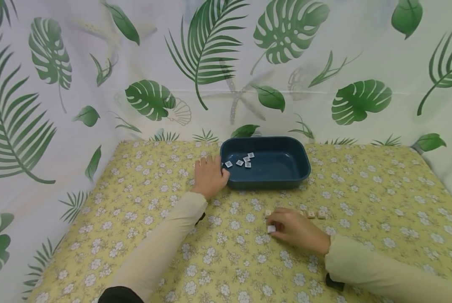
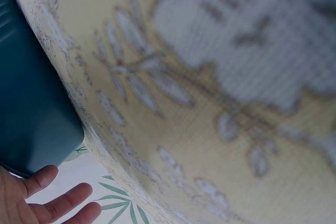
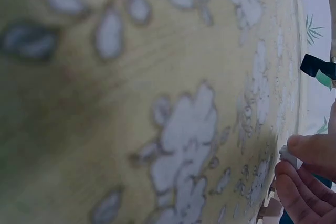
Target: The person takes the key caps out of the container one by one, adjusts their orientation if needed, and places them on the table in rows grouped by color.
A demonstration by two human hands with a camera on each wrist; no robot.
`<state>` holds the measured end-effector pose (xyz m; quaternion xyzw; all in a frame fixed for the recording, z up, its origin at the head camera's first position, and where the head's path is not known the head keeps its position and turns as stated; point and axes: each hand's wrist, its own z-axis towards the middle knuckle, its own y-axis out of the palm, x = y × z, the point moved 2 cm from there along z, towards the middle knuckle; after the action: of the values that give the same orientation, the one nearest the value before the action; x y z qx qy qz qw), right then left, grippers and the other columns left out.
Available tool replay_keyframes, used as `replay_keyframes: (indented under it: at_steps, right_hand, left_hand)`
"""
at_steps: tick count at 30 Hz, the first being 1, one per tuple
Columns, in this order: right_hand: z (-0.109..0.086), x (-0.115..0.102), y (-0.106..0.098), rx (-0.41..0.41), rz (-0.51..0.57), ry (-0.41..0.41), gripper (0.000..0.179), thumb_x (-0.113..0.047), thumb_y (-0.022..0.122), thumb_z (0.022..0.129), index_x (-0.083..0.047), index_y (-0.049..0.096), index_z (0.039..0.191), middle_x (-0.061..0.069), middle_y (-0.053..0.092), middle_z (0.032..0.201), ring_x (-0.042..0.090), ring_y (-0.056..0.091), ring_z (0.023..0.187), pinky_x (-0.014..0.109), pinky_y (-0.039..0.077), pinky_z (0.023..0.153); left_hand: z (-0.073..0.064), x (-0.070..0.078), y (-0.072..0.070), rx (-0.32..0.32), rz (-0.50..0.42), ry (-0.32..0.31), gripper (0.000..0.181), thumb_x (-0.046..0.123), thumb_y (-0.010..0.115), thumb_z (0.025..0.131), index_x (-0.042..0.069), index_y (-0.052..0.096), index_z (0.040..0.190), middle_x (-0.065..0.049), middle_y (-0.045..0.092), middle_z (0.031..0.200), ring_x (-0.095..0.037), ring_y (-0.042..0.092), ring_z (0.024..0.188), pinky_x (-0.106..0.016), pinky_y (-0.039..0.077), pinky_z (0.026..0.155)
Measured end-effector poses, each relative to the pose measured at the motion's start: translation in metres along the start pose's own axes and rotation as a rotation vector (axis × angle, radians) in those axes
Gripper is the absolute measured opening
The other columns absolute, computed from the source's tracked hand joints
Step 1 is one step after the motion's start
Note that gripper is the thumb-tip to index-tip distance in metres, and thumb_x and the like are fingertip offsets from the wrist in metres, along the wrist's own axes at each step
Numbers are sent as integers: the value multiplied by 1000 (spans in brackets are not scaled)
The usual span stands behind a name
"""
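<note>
My right hand (image 1: 295, 229) pinches a small white square tile (image 1: 271, 229) between thumb and fingers, low over the table. In the right wrist view the tile (image 3: 288, 157) shows pale between thumb and fingertips. Just behind that hand stands a row of small light wooden tiles (image 1: 321, 215), partly hidden by it. My left hand (image 1: 210, 176) lies against the left end of a dark blue basin (image 1: 265, 184), its fingers extended and thumb near the rim. Inside the basin, toward its left side, lie several small white tiles with dark marks (image 1: 239, 163).
A yellow flowered cloth (image 1: 384, 202) covers the table. Behind it and at both sides hangs a white curtain with green leaves (image 1: 150, 99). The basin stands near the table's back edge.
</note>
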<state>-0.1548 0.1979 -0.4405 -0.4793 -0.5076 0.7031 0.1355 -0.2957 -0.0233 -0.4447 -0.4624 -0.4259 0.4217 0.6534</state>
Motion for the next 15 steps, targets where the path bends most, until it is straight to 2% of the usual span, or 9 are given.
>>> replay_keyframes:
  at_steps: [8, 15]
  right_hand:
    - [3, -3, 4, 1, -42, 0, 17, -9, 69, 82, -8, 70, 99, 0, 61, 88, 0, 50, 69, 18, 45, 60]
    - [3, -4, 2, 4, -43, 12, 22, -9, 71, 80, -8, 69, 102, -1, 61, 91, 1, 53, 71, 19, 47, 62]
  left_hand:
    - [-3, 1, -3, 25, 5, 15, 35, 26, 40, 88, 4, 52, 113, -19, 57, 107, -36, 53, 101, -50, 40, 94]
    - [-1, 1, -2, -24, 7, -4, 34, 28, 43, 92, 5, 51, 116, -18, 56, 112, -37, 52, 105, -52, 38, 98]
